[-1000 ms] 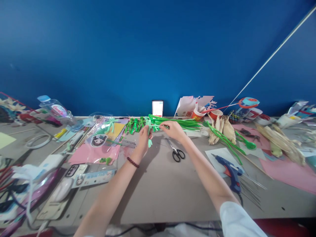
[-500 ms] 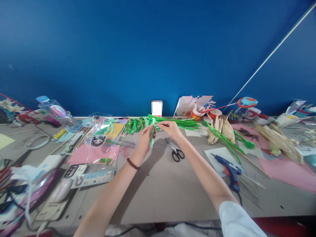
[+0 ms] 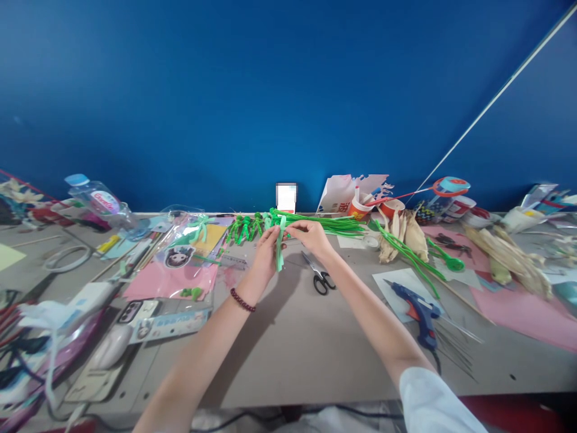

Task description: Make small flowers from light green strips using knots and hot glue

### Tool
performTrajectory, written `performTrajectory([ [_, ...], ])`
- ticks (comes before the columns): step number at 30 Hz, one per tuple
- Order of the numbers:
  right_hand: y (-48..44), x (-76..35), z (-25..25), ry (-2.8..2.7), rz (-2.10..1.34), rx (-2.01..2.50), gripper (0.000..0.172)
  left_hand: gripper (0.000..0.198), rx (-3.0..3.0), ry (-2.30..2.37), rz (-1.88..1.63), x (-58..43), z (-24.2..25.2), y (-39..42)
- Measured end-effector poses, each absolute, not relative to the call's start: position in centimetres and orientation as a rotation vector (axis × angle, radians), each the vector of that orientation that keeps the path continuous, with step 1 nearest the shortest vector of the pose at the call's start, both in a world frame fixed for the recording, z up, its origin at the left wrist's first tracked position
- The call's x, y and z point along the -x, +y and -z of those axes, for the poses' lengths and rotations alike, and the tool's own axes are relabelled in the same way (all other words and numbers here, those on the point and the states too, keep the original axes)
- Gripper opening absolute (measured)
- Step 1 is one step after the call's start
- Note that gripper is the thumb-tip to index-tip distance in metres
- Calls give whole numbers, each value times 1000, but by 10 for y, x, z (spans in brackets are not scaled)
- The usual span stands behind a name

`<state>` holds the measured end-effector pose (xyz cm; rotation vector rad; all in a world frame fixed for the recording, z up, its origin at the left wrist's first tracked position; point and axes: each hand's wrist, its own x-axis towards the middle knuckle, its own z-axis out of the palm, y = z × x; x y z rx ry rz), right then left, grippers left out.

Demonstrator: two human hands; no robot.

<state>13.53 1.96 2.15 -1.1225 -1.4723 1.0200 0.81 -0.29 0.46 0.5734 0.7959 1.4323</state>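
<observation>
My left hand [image 3: 267, 252] was raised over the far half of the bench [image 3: 315, 355], left of the middle of its far edge. Its fingers pinched a pale green fuzzy strip [image 3: 280, 248], which stood roughly upright, its lower end below my grip. My right hand [image 3: 314, 237] was just beside it, thumb and forefinger bent toward the strip; I cannot tell whether they pinched it, too small to make out. A dark beaded bracelet [image 3: 242, 299] circled my left wrist.

Behind my hands, near the far edge, lay a bundle of long green stems [image 3: 329, 225], with bent green pieces [image 3: 246, 228] to its left. A phone [image 3: 286, 197] stood upright at that edge, against the blue wall [image 3: 288, 108]. The scissors [image 3: 323, 281] lay below my right hand, black handles toward the near edge. Toward the near right corner, a blue glue gun [image 3: 421, 311] lay partly on white paper [image 3: 381, 285].
</observation>
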Motion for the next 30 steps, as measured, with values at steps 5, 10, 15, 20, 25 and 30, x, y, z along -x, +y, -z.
performTrajectory([
  [5,20,-136,-23,-1525,-941,1137,16,22,-595,822,-1394,-6,-1,0],
  [10,19,-135,-22,-1461,-984,1112,22,18,-610,828,-1434,-6,-3,0],
  [15,15,-132,-26,-1332,-1111,1142,30,15,-616,808,-1472,-6,-5,1],
  [20,14,-130,-27,-1230,-1251,1133,34,17,-645,815,-1474,-5,-6,1],
  [25,16,-132,-26,-1239,-1281,1121,33,17,-667,833,-1490,-6,-7,0],
  [30,17,-133,-26,-1242,-1342,1118,28,14,-701,851,-1504,-7,-7,-2],
])
